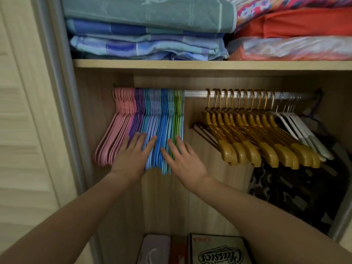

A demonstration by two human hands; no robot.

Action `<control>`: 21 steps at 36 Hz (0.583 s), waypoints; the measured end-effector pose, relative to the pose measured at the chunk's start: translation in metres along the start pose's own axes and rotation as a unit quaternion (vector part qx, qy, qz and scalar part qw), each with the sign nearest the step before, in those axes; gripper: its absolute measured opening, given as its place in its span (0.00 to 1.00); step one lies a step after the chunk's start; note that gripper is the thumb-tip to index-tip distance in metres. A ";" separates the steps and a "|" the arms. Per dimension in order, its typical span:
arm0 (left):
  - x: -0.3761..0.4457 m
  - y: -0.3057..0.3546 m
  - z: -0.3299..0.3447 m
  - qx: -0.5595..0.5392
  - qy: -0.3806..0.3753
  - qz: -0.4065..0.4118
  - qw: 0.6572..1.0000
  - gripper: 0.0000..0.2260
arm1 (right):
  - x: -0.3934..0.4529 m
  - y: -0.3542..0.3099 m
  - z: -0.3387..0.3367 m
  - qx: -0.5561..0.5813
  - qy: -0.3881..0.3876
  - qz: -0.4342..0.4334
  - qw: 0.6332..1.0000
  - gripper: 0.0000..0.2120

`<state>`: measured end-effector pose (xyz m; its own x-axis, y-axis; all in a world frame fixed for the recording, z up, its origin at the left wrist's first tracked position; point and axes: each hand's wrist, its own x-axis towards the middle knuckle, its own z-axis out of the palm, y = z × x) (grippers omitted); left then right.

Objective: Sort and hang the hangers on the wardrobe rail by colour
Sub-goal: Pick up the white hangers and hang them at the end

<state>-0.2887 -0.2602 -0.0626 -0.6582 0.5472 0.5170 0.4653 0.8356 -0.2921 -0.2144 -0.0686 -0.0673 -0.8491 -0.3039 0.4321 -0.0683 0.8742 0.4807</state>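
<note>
- On the wardrobe rail (pixel 196 93), seen from the head camera, the thin hangers are packed tight at the left end in colour bands: pink hangers (pixel 122 119), purple hangers (pixel 138 113), blue hangers (pixel 162 126) and a few green hangers (pixel 177 119).
- Further right on the same rail, after a bare stretch, mustard-yellow hangers (pixel 247 134) are hung in a row, with white hangers (pixel 299 128) just beside them at the far end.
- The left hand (pixel 133 157) is laid flat with fingers spread over the purple and blue bunch, nothing gripped.
- The right hand (pixel 182 159) is likewise spread wide, fingertips touching the blue and green ones, nothing held.
- Folded bedding (pixel 144 35) is stacked on the shelf (pixel 171 63) above the rail, blue and teal on the left, red and patterned on the right.
- A camo-print garment (pixel 297 187) is seen low on the right.
- At the bottom, a box (pixel 219 252) is printed with "Classics", read upside down; the smaller red lettering above it can't be made out.
</note>
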 end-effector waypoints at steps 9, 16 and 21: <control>0.018 0.014 0.012 -0.120 -0.022 -0.003 0.993 0.42 | -0.010 0.009 0.001 -0.083 0.017 -0.001 0.996 0.27; 0.024 0.036 -0.003 -0.178 -0.025 0.011 0.984 0.40 | -0.014 0.017 0.011 -0.156 0.036 -0.014 0.987 0.24; 0.028 0.044 -0.011 -0.190 -0.012 0.044 0.981 0.39 | -0.017 0.012 0.016 -0.165 0.033 0.025 0.985 0.24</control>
<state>-0.2804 -0.2084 -0.0523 -0.6167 0.6216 0.4830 0.7050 0.7091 -0.0124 -0.2092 -0.0471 -0.0811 -0.8100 -0.2980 0.5051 0.1551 0.7218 0.6745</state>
